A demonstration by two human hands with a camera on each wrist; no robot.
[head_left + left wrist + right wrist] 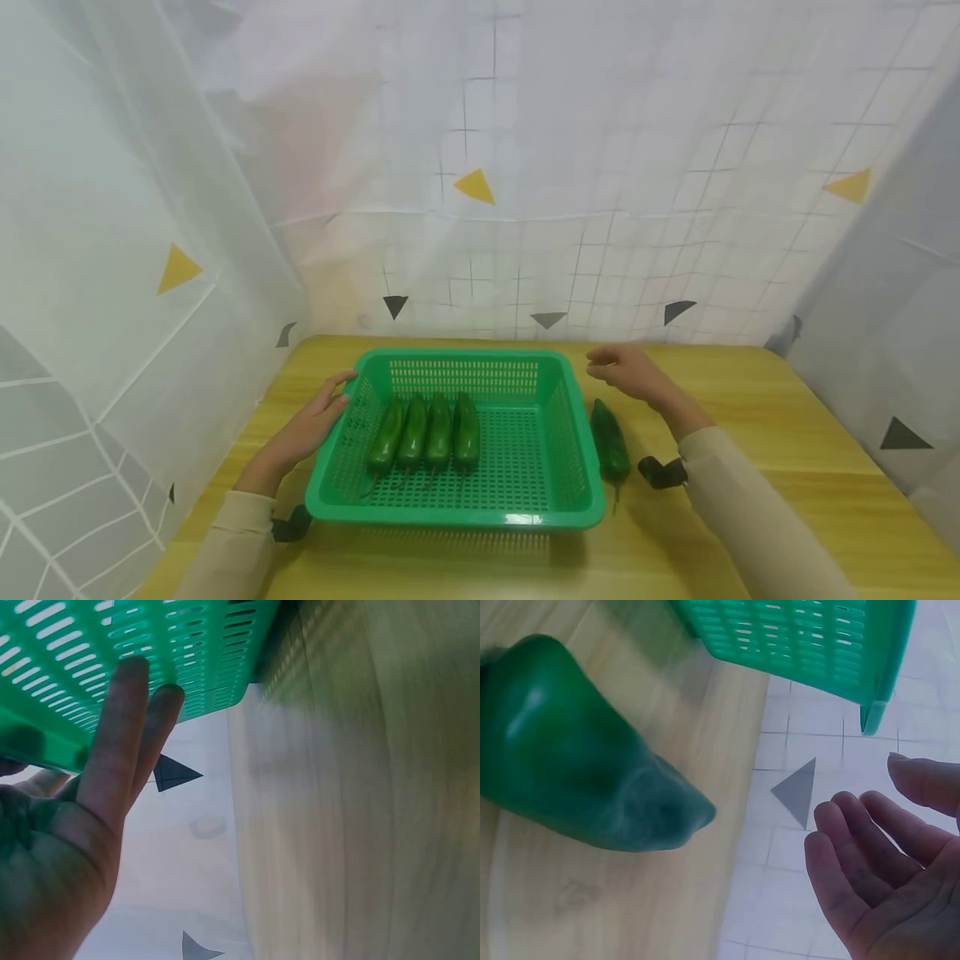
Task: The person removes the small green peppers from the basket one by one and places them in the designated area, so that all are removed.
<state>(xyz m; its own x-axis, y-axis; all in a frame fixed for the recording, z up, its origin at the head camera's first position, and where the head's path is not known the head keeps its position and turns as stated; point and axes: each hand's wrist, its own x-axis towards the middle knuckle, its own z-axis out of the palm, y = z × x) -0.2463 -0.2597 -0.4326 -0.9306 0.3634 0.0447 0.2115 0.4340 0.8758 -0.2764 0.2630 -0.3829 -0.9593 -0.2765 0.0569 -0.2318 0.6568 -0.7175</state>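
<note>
Green basket [420, 514] is touched by the left hand [311, 423], fingers extended; the right hand [632, 373] is held near a lone pepper [611, 442], fingers loosely bent, thumb apart.

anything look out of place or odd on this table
One green pepper lies on the table just right of the basket, while four others line up inside, so it looks left out. I see no spill or obvious damage.
</note>
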